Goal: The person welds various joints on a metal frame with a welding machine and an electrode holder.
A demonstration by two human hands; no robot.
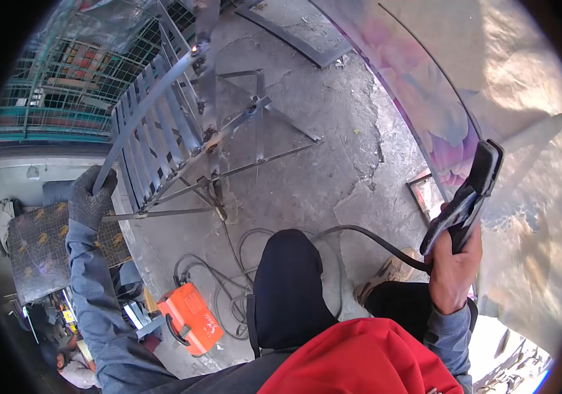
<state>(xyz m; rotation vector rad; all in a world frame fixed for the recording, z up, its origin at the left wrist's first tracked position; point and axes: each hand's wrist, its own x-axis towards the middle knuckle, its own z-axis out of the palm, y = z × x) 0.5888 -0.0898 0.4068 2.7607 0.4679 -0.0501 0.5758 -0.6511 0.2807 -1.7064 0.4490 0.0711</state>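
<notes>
My left hand (90, 197), in a dark grey glove, is closed around the lower end of a curved flat metal bar (140, 113). The bar's far end meets an upright of a slatted metal chair frame (156, 131), where a small orange spot glows. At the right, my bare right hand (455, 266) grips a black welding electrode holder (468, 197). A long thin welding rod (433, 60) sticks out of its jaws, curving up and away from the chair. The holder's thick black cable (373, 238) runs toward my knees.
An orange welding machine (190, 318) stands on the concrete floor, with looped cables (228, 289) beside it. Wire mesh (51, 98) lies beyond the chair. A metal angle frame (294, 41) rests at the top. A printed sheet (517, 171) hangs at right. Another person (77, 368) is at lower left.
</notes>
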